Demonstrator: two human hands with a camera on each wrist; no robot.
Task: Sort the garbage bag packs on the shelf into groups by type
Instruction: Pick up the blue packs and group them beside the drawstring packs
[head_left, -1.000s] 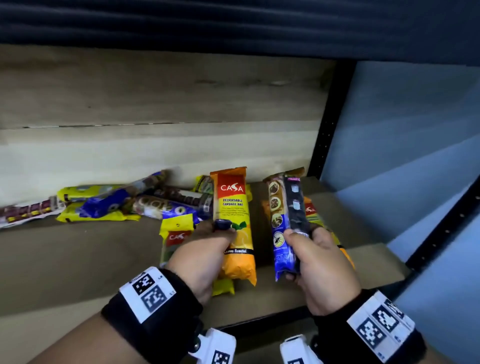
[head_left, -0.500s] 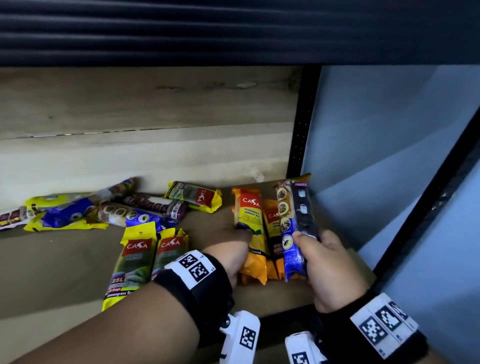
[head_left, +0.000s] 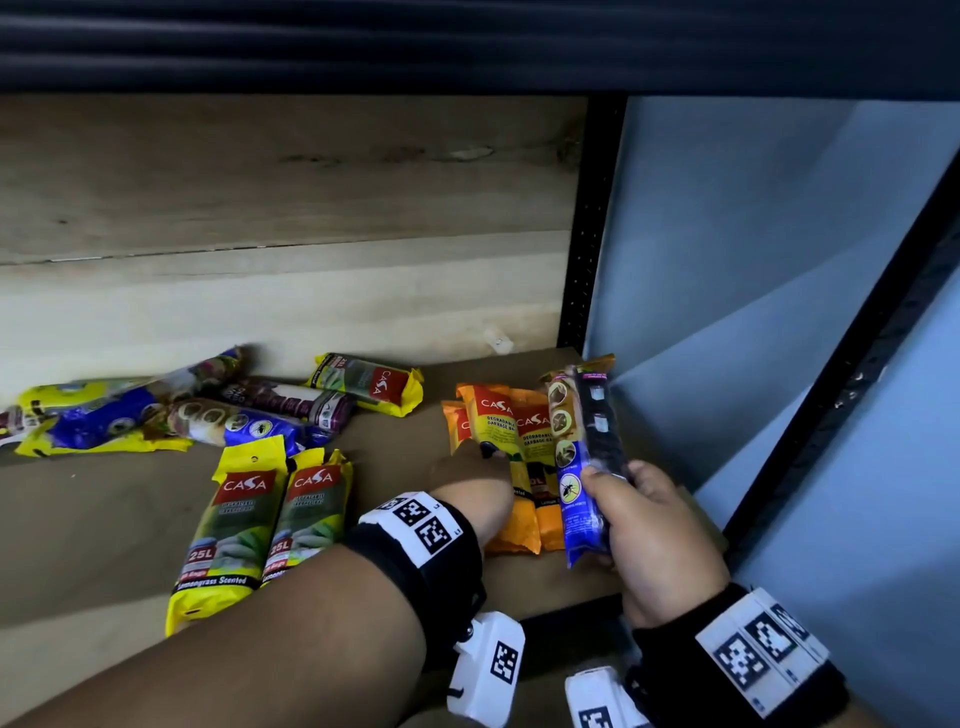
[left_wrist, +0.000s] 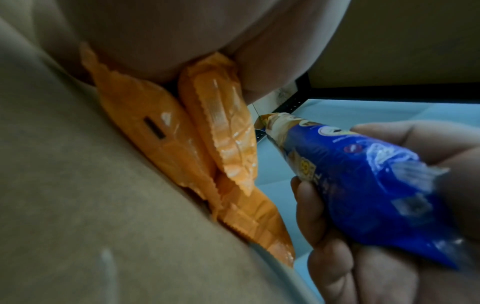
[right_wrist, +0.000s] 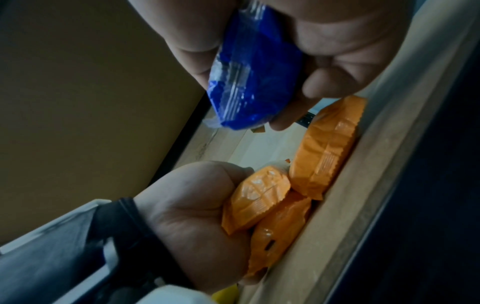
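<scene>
Orange crinkled plastic garbage bag packs (head_left: 511, 457) lie side by side near the right end of the brown wooden shelf board (head_left: 104, 519), and your left hand (head_left: 475, 486) rests on top of them, fingers bent down over one pack. You should find these light, soft and slippery; take each around its middle rather than by the thin crimped ends. Your right hand (head_left: 657, 535) grips a blue glossy pack together with a slim black one (head_left: 584, 467), upright just beside the orange group, thumb in front and fingers wrapped behind. Two yellow-green packs (head_left: 260, 525) lie to your left, with a mixed unsorted heap (head_left: 171, 410) behind them.
</scene>
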